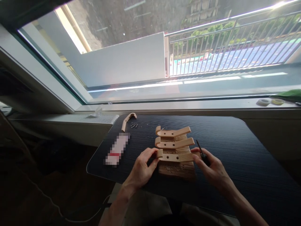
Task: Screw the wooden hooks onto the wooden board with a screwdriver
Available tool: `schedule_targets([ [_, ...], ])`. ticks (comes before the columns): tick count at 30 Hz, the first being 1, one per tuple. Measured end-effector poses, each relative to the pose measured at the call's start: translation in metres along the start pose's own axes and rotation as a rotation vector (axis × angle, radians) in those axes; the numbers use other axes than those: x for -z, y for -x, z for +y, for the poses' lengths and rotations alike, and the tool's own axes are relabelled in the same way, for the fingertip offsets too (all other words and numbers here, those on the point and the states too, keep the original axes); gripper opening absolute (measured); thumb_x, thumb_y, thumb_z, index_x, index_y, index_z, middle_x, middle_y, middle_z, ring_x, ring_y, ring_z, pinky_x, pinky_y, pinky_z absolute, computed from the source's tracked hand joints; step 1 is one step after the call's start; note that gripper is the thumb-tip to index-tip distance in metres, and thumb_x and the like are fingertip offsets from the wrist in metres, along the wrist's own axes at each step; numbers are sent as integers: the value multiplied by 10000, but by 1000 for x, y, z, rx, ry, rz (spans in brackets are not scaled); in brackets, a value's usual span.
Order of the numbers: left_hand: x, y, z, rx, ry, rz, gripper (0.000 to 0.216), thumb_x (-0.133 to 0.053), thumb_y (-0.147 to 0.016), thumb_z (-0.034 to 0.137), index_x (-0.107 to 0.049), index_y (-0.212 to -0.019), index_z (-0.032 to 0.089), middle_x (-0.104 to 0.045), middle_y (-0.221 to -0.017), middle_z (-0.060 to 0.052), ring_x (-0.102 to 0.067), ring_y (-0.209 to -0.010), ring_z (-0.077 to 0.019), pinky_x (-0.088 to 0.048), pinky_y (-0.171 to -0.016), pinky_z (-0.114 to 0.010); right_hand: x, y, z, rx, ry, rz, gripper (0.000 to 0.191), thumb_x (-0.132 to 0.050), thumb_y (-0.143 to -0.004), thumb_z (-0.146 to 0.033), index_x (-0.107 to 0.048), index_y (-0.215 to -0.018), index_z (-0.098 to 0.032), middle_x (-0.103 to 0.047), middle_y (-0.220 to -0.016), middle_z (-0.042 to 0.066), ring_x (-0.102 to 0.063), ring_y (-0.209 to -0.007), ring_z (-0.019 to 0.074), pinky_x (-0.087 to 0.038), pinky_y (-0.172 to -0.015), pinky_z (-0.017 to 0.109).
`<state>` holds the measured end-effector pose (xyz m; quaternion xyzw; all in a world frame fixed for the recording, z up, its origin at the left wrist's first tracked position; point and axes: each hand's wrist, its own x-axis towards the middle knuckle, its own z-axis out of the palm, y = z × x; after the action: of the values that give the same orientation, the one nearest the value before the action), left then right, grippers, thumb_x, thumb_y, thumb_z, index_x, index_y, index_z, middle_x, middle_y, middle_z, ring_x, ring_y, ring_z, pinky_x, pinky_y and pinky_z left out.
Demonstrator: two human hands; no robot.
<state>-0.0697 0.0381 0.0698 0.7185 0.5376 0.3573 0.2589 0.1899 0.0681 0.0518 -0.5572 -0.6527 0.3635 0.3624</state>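
Evidently the left hand (pixel 142 168) is pinching the wooden hook (pixel 176 157), likely light and stiff, by its curled end; the right hand (pixel 213 171) is gripping a dark tool (pixel 201 150).

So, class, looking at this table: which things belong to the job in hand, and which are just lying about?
In the job: nearest hook, held by the left hand; dark tool in the right hand; wooden board; two more hooks on it; probably the spare hook and screws beyond.
Lying about: blurred packet on the table; tape rolls on the sill.
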Motion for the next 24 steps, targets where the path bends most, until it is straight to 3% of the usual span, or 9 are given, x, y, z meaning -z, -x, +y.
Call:
schedule_targets([
  [4,-2,0,0,10,-10,29,248,-518,-858,208,-552,-1104,204,-589,-970,-42,-551,-919,-164,-451,-859,-291,1,2,-2,-30,6,-9,337,-485,-805,-450,-600,-964,-176,-613,-702,1,-545,-633,149,-442,-573,229],
  [12,-1,-1,3,16,-4,27,234,-514,-857,202,-559,-1087,204,-591,-961,-39,-554,-917,-163,-449,-856,-284,0,-2,-3,-31,-7,3,341,-501,-800,-440,-603,-982,-171,-668,-819,28,-605,-754,182,-467,-626,237],
  [24,-1,0,-4,32,-23,19,238,-510,-864,229,-548,-1099,209,-596,-1015,-51,-555,-973,-176,-455,-880,-290,0,0,-6,-41,2,4,309,-502,-801,-421,-616,-958,-180,-650,-754,5,-596,-699,160,-469,-608,212],
])
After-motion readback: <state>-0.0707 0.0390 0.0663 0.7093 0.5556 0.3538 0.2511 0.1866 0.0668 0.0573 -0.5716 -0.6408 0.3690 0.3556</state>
